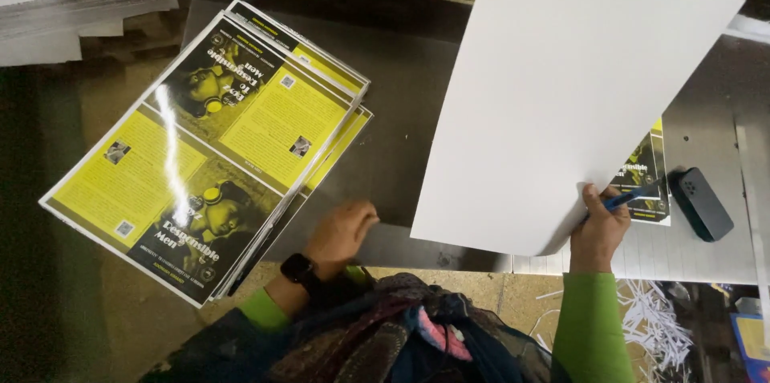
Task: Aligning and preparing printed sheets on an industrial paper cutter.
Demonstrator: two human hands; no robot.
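Dark metal worktable (401, 102) carries a fanned stack of glossy yellow-and-black printed sheets (212, 146); left hand (341, 235) rests loosely curled, grasping nothing, while right hand (600, 226) pinches a large blank white sheet (561, 94) plus a blue pen (634, 196), lifting it off more prints

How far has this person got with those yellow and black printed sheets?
A stack of printed sheets already lies fanned on the metal table. In hand: the right hand lifts a blank white sheet while gripping a blue pen; the left hand rests at the stack's edge. More printed sheets remain under the white one; how many cannot be told.
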